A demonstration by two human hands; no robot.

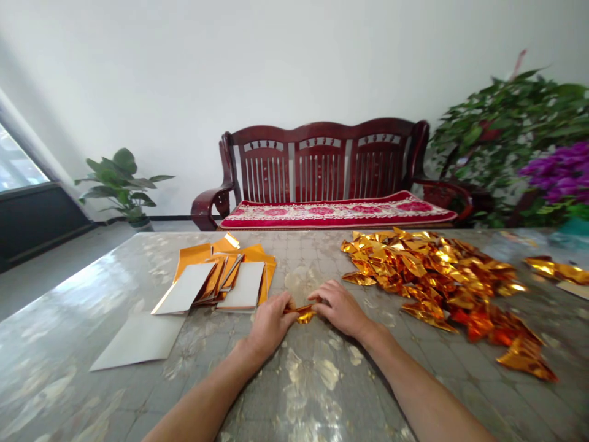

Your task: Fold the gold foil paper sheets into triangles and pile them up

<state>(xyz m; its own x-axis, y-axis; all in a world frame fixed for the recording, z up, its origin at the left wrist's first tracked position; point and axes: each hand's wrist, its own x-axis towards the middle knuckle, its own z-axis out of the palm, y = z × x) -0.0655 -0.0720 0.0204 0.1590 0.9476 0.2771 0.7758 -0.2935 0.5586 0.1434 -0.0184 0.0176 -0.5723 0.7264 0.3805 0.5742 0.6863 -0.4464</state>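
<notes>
My left hand and my right hand meet at the middle of the table, both pinched on one small piece of gold foil paper that lies folded between the fingertips. A stack of flat gold foil sheets, some turned white side up, lies just left of my left hand. To the right of my right hand spreads a large heap of folded gold foil pieces.
The table has a glossy patterned cover. A single white sheet lies near left. More gold pieces sit at the far right edge. Behind stand a dark wooden bench with a red cushion, and potted plants.
</notes>
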